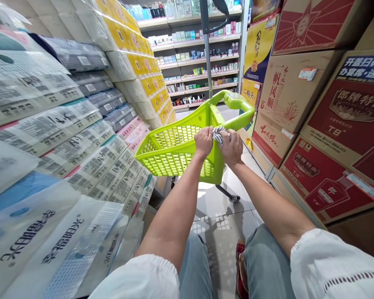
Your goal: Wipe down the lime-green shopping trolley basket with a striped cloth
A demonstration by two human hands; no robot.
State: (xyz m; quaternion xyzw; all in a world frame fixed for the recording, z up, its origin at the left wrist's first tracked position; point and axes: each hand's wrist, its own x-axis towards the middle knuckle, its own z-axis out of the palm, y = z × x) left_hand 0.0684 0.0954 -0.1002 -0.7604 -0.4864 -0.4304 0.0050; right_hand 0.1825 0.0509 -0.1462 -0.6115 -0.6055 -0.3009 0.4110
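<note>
A lime-green plastic shopping basket (162, 145) with perforated sides sits on a wheeled metal frame in front of me. My left hand (203, 142) is closed in a fist at its near rim, seemingly gripping the edge there. Right beside it, my right hand (232, 147) wraps its fingers round a bunched grey-and-white striped cloth (220, 135), which lies against the green plastic. Just beyond the hands, the thick loop handle (246, 114) of the basket sticks out to the right. No goods show inside the part of the basket I can see.
Stacked tissue packs (81, 145) line the left side, with yellow-banded packs (149, 79) further back. Liquor cartons (345, 120) pile up on the right. A grey pole (208, 62) rises behind the basket, before shelves of small boxes (193, 54). A caster (234, 199) rests on the tiled floor.
</note>
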